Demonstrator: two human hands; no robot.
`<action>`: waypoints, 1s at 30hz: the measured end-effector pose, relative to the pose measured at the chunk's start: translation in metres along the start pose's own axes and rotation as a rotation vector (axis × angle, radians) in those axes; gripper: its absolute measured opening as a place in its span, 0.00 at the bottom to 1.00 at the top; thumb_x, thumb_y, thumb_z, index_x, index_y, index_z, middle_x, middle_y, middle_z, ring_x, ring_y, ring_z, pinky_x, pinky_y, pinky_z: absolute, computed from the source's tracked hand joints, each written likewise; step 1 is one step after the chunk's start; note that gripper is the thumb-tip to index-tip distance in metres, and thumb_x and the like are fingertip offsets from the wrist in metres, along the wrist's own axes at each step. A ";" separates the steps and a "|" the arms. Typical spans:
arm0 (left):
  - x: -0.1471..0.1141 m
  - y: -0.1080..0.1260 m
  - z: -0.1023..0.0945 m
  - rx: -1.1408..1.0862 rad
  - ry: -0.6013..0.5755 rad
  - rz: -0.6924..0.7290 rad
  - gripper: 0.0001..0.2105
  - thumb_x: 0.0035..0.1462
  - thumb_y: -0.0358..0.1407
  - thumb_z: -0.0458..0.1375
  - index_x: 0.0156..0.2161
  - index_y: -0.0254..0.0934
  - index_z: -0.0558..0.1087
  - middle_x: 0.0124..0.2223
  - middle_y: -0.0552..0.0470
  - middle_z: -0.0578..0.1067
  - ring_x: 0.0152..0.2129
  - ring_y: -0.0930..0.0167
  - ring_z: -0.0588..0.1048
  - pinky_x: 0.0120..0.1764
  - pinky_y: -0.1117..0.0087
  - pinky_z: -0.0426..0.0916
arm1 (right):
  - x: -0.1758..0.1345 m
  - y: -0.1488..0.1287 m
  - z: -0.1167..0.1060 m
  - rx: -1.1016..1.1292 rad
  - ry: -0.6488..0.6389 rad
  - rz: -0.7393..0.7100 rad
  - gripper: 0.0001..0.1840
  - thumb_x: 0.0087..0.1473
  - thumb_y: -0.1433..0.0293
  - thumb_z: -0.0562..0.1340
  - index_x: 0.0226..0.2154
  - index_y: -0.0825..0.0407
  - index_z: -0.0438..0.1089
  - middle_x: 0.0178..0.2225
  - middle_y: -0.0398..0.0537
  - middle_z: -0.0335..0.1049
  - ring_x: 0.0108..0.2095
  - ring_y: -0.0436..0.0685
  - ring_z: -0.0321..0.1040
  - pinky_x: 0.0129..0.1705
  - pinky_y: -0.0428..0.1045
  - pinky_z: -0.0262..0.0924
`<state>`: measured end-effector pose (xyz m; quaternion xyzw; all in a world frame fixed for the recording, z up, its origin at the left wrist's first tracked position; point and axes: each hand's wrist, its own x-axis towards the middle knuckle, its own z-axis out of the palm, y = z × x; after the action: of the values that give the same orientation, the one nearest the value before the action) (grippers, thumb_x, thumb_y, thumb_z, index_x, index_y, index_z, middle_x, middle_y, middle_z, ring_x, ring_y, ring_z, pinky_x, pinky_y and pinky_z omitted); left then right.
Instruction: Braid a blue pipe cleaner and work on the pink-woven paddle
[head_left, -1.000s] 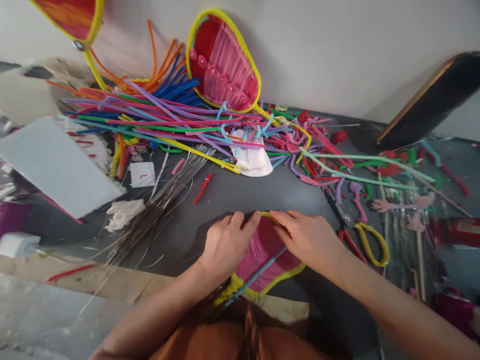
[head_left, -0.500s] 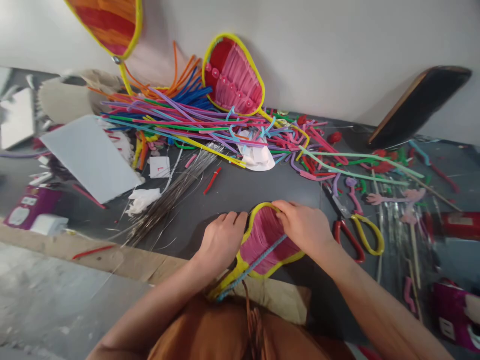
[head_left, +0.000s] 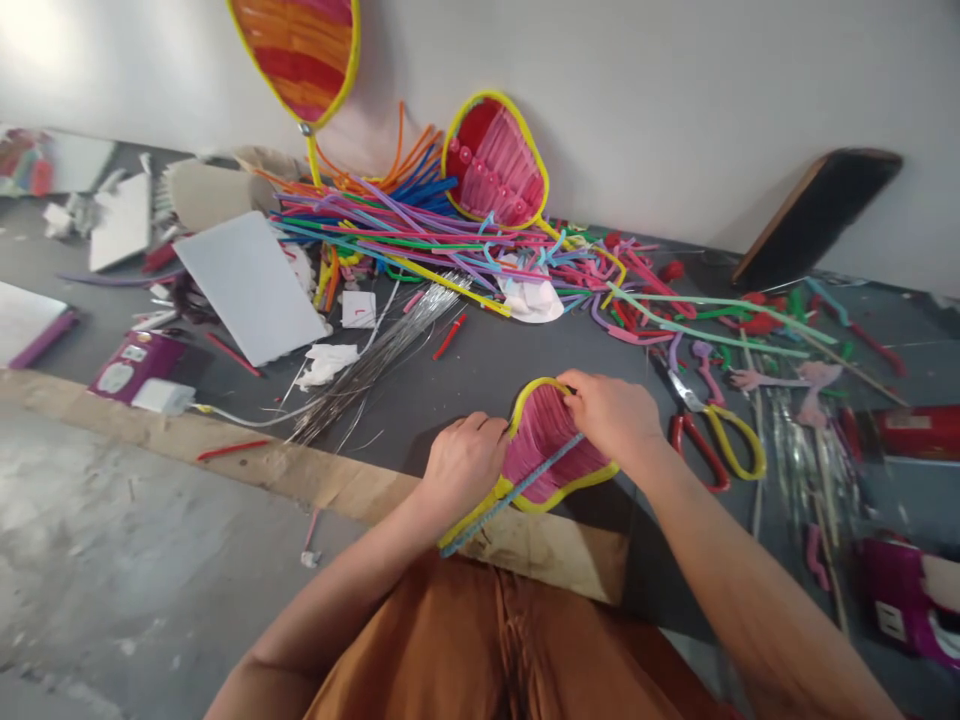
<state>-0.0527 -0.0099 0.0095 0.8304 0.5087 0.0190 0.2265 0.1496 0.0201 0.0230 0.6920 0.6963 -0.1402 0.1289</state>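
Note:
Between my hands is a pink, curvy-edged panel (head_left: 541,430) with a yellow pipe-cleaner rim and a yellow stem pointing down toward my lap. A light blue pipe cleaner (head_left: 517,492) runs diagonally across its face and along the stem. My left hand (head_left: 466,462) is closed on the panel's left edge, fingertips curled over the rim. At the upper right, my right hand (head_left: 611,415) pinches the rim, its thumb and fingers partly hiding the pink surface. The upper end of the blue pipe cleaner disappears under that hand.
Scissors (head_left: 716,440) with red and yellow handles lie right of my right hand. Behind are a pile of coloured pipe cleaners (head_left: 405,235), a finished yellow-rimmed pink and red piece (head_left: 499,165) and a leaning phone (head_left: 817,215). Thin wires (head_left: 382,350) and a white card (head_left: 251,288) lie left.
My view has swung left, so the table's things sit farther right on that side. Both hands keep their hold on the panel, which appears slightly higher and farther right.

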 end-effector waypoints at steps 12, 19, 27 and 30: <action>-0.006 0.010 0.004 0.084 0.007 0.012 0.13 0.63 0.33 0.46 0.41 0.41 0.73 0.37 0.50 0.72 0.31 0.71 0.71 0.37 0.69 0.65 | -0.002 -0.001 0.003 -0.010 0.045 0.008 0.16 0.58 0.68 0.53 0.47 0.42 0.69 0.39 0.48 0.76 0.35 0.57 0.73 0.31 0.48 0.57; -0.007 0.018 0.007 0.064 0.046 -0.053 0.13 0.61 0.32 0.47 0.38 0.42 0.74 0.37 0.52 0.72 0.30 0.71 0.69 0.33 0.71 0.63 | -0.002 -0.003 0.004 0.003 0.072 0.001 0.16 0.56 0.69 0.54 0.45 0.43 0.70 0.38 0.50 0.76 0.36 0.60 0.73 0.31 0.50 0.57; -0.006 0.018 0.018 -0.060 0.120 -0.059 0.14 0.58 0.30 0.47 0.34 0.39 0.76 0.34 0.50 0.71 0.32 0.71 0.70 0.35 0.72 0.63 | -0.004 -0.003 0.003 0.026 0.076 0.023 0.17 0.55 0.68 0.55 0.46 0.42 0.71 0.38 0.50 0.77 0.38 0.60 0.73 0.33 0.50 0.58; -0.008 0.016 0.016 -0.043 0.095 -0.028 0.15 0.59 0.30 0.46 0.37 0.40 0.76 0.36 0.50 0.72 0.34 0.70 0.70 0.37 0.71 0.63 | -0.003 -0.002 0.004 0.039 0.080 0.028 0.16 0.55 0.67 0.55 0.45 0.42 0.72 0.38 0.49 0.77 0.38 0.61 0.73 0.32 0.50 0.58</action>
<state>-0.0390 -0.0281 0.0033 0.8163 0.5301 0.0662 0.2199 0.1480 0.0158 0.0205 0.7092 0.6883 -0.1239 0.0895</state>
